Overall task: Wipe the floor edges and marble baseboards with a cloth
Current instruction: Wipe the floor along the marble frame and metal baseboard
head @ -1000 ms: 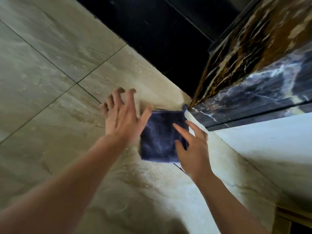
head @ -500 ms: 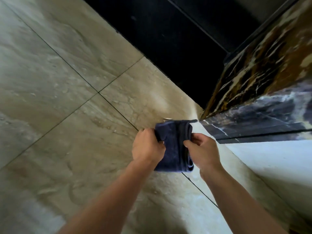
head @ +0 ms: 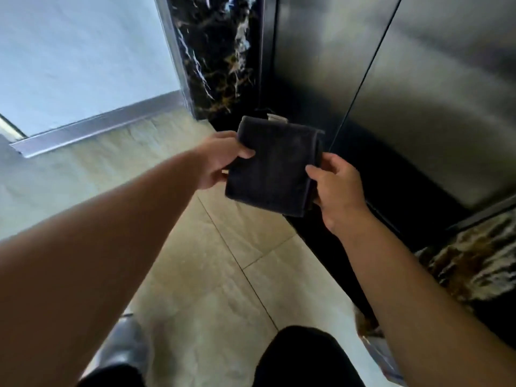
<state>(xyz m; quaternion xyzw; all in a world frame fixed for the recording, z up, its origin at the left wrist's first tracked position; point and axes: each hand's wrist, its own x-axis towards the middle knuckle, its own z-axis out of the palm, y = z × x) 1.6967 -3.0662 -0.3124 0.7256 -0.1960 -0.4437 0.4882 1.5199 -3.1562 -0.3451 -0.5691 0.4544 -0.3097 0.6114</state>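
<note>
A: Now, up off the floor (head: 212,275) and held in the air: a dark folded cloth (head: 272,169), gripped from both sides.

B: Left hand (head: 220,160) closed on the cloth's left edge, thumb on top, fingers tucked underneath. Right hand (head: 337,188) closed on the right edge, thumb pressed across the near face, fingers curled behind.

A: Folded into a rough square, layered edges showing along the right side. A small pale tag (head: 276,117) sticking up from the top edge.

B: Hanging in front of the dark strip at the foot of brushed metal doors (head: 418,93). No contact visible with floor, doors or stone.

A: Further back, a black marble post (head: 217,57) veined in white and gold, standing upright at the left of the doors. Left of that, a pale wall (head: 83,51) with a shiny metal baseboard (head: 97,127) running along its foot.

B: At far right, more dark marble (head: 474,263) with gold veining, blurred, just beside the doors' lower corner.

A: Underfoot, beige stone tiles with thin dark joints. Down at the bottom edge, a dark shoe (head: 122,347) and a dark-trousered knee (head: 301,356).

B: Both forearms bare, reaching forward, cloth stretched between them at about the middle of the view.
</note>
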